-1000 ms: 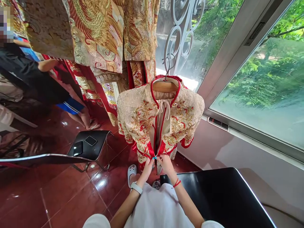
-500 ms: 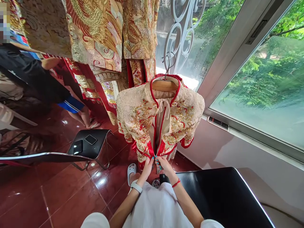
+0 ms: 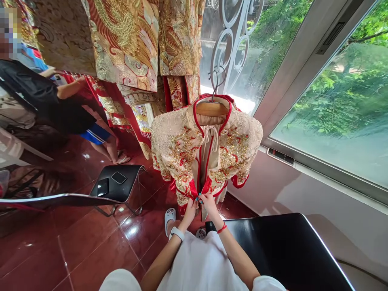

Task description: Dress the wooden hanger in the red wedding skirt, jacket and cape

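Your right hand (image 3: 209,205) has just changed most: half a second ago its fingers fanned down below the meeting point, and now they are gathered up, with thumb and fingertips pinched on the lower front edge of the jacket (image 3: 178,137). Your left hand (image 3: 190,210) stays pinched on the opposite edge, just beside the right, so the two sets of fingertips nearly touch; whatever small part may lie between them is too small to tell. The jacket is directly ahead of your hands, hanging from a wooden hanger (image 3: 212,108), and has barely shifted. Above your fingers the red-edged fronts spread apart in a long gap, while the bow (image 3: 212,131) at the neck, well above both hands, is tied as it was. To judge by that, you are regripping at one spot along the hem, with the work there not yet settled, and a slack pinch could let an edge slip. A black chair (image 3: 130,188) is off to the left of your left hand; beyond it, a co-worker's arm (image 3: 68,89) now reaches further towards the hanging clothes (image 3: 127,48).
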The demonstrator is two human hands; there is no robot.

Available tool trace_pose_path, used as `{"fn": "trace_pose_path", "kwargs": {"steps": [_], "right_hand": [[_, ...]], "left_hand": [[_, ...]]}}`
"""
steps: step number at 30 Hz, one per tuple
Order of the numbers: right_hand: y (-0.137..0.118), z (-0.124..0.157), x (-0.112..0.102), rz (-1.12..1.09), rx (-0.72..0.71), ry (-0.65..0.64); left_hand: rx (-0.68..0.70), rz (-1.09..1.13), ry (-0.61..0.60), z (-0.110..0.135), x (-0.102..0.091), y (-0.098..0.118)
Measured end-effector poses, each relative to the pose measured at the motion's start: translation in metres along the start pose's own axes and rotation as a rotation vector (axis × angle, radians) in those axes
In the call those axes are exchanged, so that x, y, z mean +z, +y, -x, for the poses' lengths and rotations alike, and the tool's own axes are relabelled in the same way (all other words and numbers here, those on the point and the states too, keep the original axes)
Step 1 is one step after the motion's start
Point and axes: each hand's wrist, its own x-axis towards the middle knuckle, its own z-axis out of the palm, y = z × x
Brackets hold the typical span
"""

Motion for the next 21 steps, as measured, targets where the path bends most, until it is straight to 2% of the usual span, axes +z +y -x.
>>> {"fn": "trace_pose_path", "kwargs": {"steps": [5, 12, 16, 21], "right_hand": [[0.003, 0.009, -0.006, -0.042, 0.028, -0.062], [0.006, 0.018, -0.014, -0.081, 0.065, -0.135], [0.005, 0.016, -0.011, -0.078, 0.051, -0.103], [0.003, 0.007, 0.004, -0.042, -0.019, -0.001]], "left_hand": [[0.001, 0.012, 0.021, 0.003, 0.0, 0.0], [-0.006, 0.033, -0.026, 0.005, 0.0, 0.003], [0.009, 0.018, 0.028, 0.006, 0.007, 0.002], [0.0, 0.031, 0.055, 0.006, 0.017, -0.005]]}}
